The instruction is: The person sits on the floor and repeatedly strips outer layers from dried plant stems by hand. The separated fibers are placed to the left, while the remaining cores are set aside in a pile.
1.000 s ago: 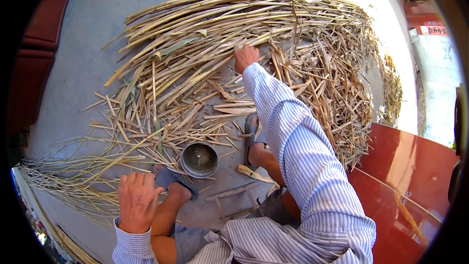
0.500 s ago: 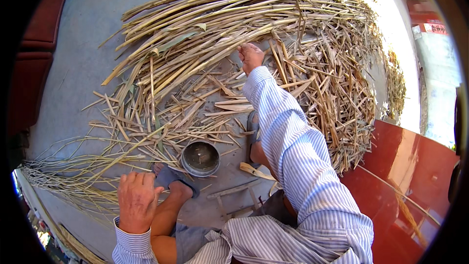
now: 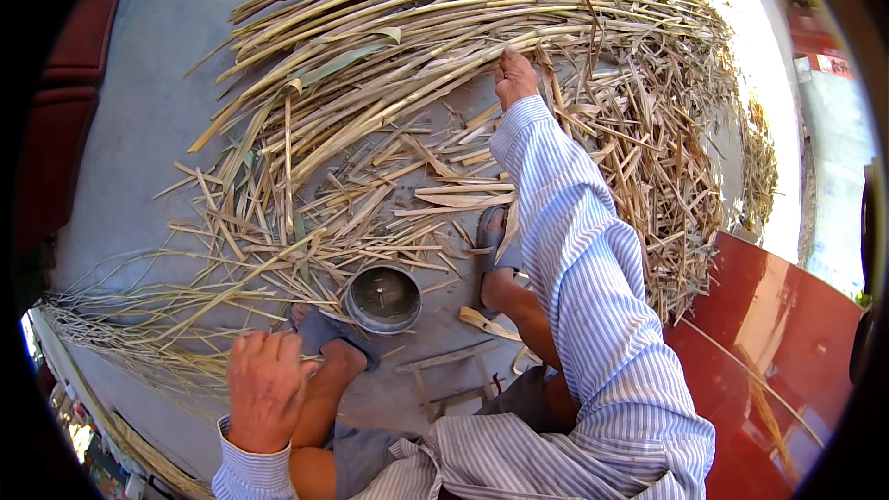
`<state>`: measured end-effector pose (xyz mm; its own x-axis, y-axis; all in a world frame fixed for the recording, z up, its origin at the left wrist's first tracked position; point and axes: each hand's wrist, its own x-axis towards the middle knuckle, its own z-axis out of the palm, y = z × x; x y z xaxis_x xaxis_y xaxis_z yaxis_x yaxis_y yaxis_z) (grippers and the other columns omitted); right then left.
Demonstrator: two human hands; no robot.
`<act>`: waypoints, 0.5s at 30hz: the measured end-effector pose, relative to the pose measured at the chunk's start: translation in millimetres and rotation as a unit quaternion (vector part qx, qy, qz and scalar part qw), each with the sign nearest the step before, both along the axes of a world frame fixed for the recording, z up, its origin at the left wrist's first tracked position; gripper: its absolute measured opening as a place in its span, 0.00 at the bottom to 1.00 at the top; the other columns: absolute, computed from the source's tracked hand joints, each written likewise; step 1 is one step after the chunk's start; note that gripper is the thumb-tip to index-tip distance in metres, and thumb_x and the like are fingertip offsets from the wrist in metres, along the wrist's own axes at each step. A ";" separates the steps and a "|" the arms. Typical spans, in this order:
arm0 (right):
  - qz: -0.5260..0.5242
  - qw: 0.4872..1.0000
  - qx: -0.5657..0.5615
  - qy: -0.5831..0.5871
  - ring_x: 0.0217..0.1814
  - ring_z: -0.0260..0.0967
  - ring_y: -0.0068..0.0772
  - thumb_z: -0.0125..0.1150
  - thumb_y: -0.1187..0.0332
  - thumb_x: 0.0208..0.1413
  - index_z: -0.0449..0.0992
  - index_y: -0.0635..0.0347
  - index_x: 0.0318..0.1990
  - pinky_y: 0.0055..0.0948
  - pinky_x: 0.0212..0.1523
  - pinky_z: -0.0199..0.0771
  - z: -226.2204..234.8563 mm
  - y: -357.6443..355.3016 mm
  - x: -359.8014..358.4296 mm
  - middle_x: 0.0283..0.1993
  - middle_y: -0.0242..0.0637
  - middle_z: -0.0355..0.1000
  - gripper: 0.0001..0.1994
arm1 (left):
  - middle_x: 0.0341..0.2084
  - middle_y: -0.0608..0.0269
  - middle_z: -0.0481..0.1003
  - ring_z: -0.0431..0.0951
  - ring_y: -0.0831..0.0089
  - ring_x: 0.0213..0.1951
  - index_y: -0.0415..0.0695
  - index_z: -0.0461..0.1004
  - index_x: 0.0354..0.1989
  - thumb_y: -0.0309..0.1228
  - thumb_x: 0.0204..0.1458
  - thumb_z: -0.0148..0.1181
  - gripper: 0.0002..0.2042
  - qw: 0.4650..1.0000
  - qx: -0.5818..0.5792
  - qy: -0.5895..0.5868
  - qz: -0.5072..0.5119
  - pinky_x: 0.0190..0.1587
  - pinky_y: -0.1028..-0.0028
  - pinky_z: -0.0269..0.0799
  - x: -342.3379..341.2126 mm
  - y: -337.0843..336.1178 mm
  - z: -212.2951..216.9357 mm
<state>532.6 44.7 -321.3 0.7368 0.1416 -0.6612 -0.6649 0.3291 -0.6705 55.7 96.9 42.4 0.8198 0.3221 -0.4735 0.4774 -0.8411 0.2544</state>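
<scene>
Clearly, the right hand (image 3: 515,79) has its grip closed on a dry tan cane strip (image 3: 519,37) deep in the heap; tangled neighbours could snag and drag. The left hand (image 3: 267,389) rests flat on the knee, holding nothing, so the far lean may tip the person toward the small round metal bowl (image 3: 383,299).

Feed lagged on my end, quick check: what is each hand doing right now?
Left hand: open, fingers spread, resting flat on the knee, holding nothing.
Right hand: reached out into the pile of dry stalks; whether it grips one cannot be told.

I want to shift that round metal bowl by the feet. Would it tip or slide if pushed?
The metal bowl looks low and wide, so it would probably slide, not tip. It sits among loose dry stalks, which might snag it. It seems nearly empty, so likely light.
</scene>
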 end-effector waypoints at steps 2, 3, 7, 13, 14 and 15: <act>0.072 0.995 0.046 0.041 0.23 0.63 0.22 0.64 0.63 0.58 0.74 0.55 0.36 0.24 0.27 0.65 6.9 -21.8 8.7 0.24 0.26 0.67 0.08 | 0.30 0.56 0.73 0.70 0.56 0.36 0.39 0.73 0.38 0.33 0.40 0.68 0.17 1.000 -0.003 0.005 0.000 0.41 0.61 0.63 0.3 -0.4 -1.9; 0.133 0.991 0.020 0.020 0.22 0.63 0.22 0.65 0.62 0.58 0.74 0.54 0.36 0.24 0.25 0.64 17.4 -31.3 10.1 0.22 0.25 0.66 0.08 | 0.30 0.56 0.73 0.70 0.56 0.36 0.39 0.73 0.38 0.33 0.41 0.67 0.17 1.000 -0.002 0.007 -0.001 0.42 0.62 0.63 0.8 -0.3 -0.9; 0.288 0.957 -0.039 0.011 0.22 0.64 0.19 0.62 0.59 0.60 0.74 0.54 0.34 0.21 0.22 0.67 67.5 -73.6 12.1 0.21 0.24 0.66 0.10 | 0.33 0.55 0.74 0.71 0.56 0.38 0.39 0.73 0.39 0.33 0.41 0.67 0.17 1.000 0.017 -0.010 0.012 0.42 0.61 0.63 -4.0 -4.5 3.5; 0.341 0.939 0.031 0.000 0.27 0.70 0.19 0.53 0.61 0.66 0.77 0.60 0.38 0.19 0.27 0.77 172.4 -100.8 0.6 0.27 0.27 0.72 0.12 | 0.40 0.57 0.76 0.74 0.59 0.41 0.40 0.74 0.41 0.32 0.45 0.67 0.16 0.951 0.174 -0.256 0.000 0.42 0.62 0.65 6.2 -12.3 24.1; 0.341 0.940 0.032 -0.007 0.28 0.70 0.19 0.54 0.62 0.65 0.76 0.59 0.37 0.20 0.27 0.77 189.3 -108.8 -6.0 0.27 0.27 0.72 0.11 | 0.41 0.58 0.76 0.74 0.60 0.42 0.41 0.74 0.43 0.32 0.45 0.67 0.16 0.939 0.195 -0.283 -0.005 0.43 0.63 0.65 14.0 -13.4 29.0; 0.329 0.944 0.026 -0.013 0.28 0.71 0.19 0.56 0.62 0.64 0.75 0.58 0.36 0.20 0.27 0.77 201.3 -107.7 -16.3 0.28 0.27 0.72 0.10 | 0.42 0.60 0.76 0.75 0.62 0.43 0.41 0.74 0.44 0.32 0.45 0.68 0.18 0.921 0.231 -0.315 -0.021 0.44 0.63 0.65 18.0 -15.6 34.3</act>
